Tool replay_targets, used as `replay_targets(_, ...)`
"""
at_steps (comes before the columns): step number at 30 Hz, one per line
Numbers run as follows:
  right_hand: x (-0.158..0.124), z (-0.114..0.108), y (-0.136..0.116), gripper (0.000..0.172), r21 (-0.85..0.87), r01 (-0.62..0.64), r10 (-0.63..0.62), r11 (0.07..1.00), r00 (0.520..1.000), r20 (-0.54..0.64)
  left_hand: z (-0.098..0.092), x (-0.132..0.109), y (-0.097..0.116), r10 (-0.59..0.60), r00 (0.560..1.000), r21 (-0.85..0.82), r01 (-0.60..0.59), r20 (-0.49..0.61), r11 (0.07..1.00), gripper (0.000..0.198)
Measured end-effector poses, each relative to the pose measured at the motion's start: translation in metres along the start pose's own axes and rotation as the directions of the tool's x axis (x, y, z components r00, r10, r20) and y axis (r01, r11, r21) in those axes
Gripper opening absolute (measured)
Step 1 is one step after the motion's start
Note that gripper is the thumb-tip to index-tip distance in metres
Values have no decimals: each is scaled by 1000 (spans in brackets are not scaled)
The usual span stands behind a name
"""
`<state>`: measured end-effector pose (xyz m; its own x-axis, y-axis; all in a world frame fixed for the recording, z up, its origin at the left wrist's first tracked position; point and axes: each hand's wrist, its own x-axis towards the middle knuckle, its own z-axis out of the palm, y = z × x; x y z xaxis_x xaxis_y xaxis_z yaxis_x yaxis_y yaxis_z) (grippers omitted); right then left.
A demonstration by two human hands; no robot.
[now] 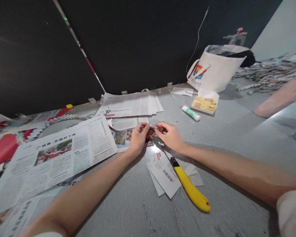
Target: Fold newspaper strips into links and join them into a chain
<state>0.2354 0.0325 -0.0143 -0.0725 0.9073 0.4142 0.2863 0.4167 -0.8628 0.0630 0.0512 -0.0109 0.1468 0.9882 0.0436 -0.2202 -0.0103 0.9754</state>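
My left hand [138,139] and my right hand [171,136] meet near the middle of the grey tabletop. Between their fingertips is a small folded piece of paper [153,126], pinched from both sides and partly hidden by the fingers. Just below the right hand lies a yellow-handled utility knife [191,189], its blade pointing up toward the hands. The knife rests across several cut newspaper pieces [164,176]. Left of my left hand is a large newspaper sheet [71,158] with a photo on it.
Beyond the hands lie stacked newspaper sheets [130,104]. Farther right are a glue stick [191,113], a tissue pack [205,103] and a white tote bag [219,74]. Folded-paper chains [61,118] lie at left, more at far right. A pinkish cylinder [281,93] stands at the right.
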Motion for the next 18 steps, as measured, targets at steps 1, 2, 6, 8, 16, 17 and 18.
replay_targets(1, 1, 0, 1, 14, 16, -17, 18, 1000, 1000, -8, 0, 0, 0, -9, 1000, -11, 9, -3, 1000, 48)
replay_targets(2, 2, 1, 1, 16, 31, -33, 33, 999, 999, -15, 0, 0, 0, -17, 1000, -17, 17, -5, 1000, 48)
replay_targets(6, 3, 1, 1, 18, 45, -47, 48, 998, 999, -25, 0, 0, 1, -41, 999, -32, 41, -7, 999, 47)
replay_targets(8, 4, 1, 0, 18, 46, -47, 49, 998, 998, -34, 1, 0, 1, -55, 998, -54, 53, -23, 997, 46)
replay_targets(16, 7, -2, 0, 21, 79, -72, 74, 994, 997, -19, 1, 1, 1, -51, 999, -38, 52, 15, 998, 40)
replay_targets(17, 7, -2, 0, 21, 78, -76, 78, 994, 997, -21, 1, 1, 1, -51, 999, -34, 51, 19, 998, 39)
replay_targets(18, 7, -2, 0, 21, 76, -80, 82, 994, 996, -24, 0, 1, 1, -51, 999, -32, 51, 19, 998, 38)
